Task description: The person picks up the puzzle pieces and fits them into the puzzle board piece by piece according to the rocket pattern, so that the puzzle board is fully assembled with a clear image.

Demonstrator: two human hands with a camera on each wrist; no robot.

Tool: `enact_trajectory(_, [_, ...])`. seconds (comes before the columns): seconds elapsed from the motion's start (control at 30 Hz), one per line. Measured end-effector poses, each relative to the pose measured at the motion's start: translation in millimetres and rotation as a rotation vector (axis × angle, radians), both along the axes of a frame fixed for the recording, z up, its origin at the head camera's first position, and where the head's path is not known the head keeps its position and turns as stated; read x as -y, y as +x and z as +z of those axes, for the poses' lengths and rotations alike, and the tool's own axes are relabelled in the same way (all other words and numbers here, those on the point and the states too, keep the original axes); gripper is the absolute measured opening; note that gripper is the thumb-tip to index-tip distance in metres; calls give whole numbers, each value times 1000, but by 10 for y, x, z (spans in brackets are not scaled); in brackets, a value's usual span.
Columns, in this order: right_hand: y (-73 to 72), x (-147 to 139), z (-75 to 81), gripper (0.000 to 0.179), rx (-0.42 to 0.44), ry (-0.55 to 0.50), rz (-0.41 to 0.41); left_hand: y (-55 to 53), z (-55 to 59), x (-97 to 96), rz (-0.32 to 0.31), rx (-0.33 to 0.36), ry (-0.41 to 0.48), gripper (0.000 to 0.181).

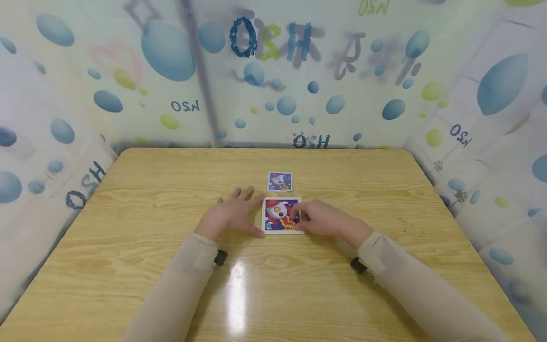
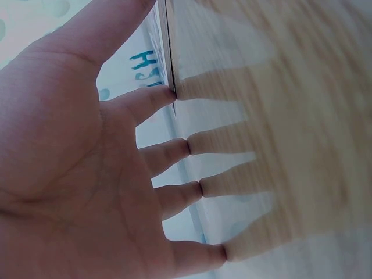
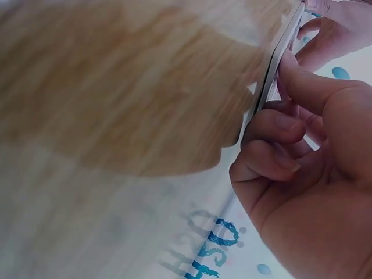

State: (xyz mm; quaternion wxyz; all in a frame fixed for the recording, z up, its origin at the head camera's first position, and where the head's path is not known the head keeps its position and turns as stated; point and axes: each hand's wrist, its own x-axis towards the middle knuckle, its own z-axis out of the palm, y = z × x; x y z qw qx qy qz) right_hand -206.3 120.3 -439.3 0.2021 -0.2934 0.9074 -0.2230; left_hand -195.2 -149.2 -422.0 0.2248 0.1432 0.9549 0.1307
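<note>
A flat square picture board (image 1: 278,216) with a white border lies on the table, showing a red and white cartoon figure on purple. My left hand (image 1: 232,213) spreads its fingers at the board's left side. Its thumb touches the near left corner and its index finger reaches the far left corner. At the right edge is my right hand (image 1: 320,218), with index finger and thumb set down on the picture's right part. In the right wrist view the other fingers (image 3: 273,128) curl in beside the board's edge (image 3: 270,75). Whether anything is pinched there is hidden.
Just beyond the board lies a smaller square card (image 1: 280,181) with a similar picture. Both rest on a wooden table (image 1: 141,228). A printed wall covering (image 1: 273,109) with blue drops rises behind the table's far edge.
</note>
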Motion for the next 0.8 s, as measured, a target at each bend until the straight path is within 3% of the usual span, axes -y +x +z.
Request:
enact_trajectory(0.13, [-20,-30,7,17,-2,0,36,4,-2,11,0,-5,1,112])
enact_trajectory(0.27, [-34,-112,113,30,-38,45,45,-3,-15,35,-8,-7,3,114])
enact_trajectory(0.57, [-173,-494,498,39,-175,53,-11,-80,-51,82,-24,26,-14,118])
enact_trajectory(0.8, [-231,-921,543,52,-240,90,-89,-185,-13,138,-76,35,28,112])
